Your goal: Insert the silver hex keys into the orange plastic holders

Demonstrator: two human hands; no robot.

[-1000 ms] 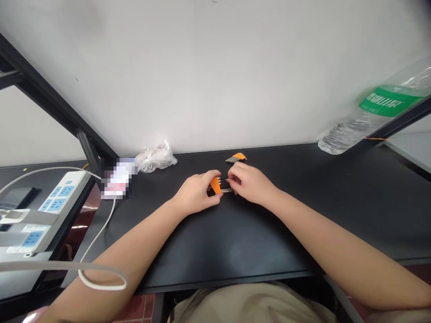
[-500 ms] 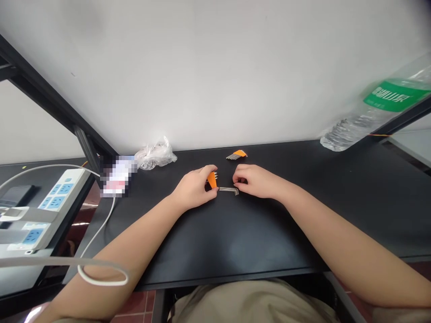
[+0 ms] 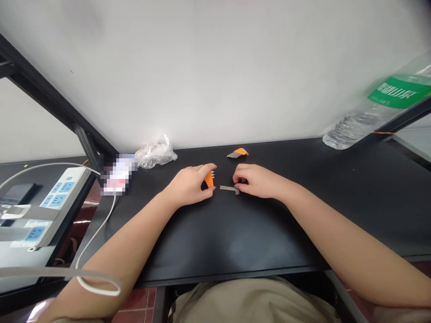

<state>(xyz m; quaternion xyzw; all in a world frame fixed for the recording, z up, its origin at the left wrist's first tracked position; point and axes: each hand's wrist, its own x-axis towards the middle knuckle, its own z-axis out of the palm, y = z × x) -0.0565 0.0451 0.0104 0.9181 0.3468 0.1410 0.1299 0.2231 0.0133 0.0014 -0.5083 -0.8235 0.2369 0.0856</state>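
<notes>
An orange plastic holder (image 3: 209,179), with short steel hex keys poking out of its far end, stands gripped in the left hand (image 3: 187,185). Just to its right, a small bunch of loose L-shaped steel hex keys (image 3: 229,189) lies flat. Farther back, a second orange-holdered steel hex key set (image 3: 237,154) lies on its side, its keys fanned leftward.

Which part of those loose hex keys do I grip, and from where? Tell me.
Pinch the loose hex keys across their long arms, just before the bend, coming from above with the right hand: they lie flat and bunched on the black desk, and that hand is nearest the bent ends.
</notes>
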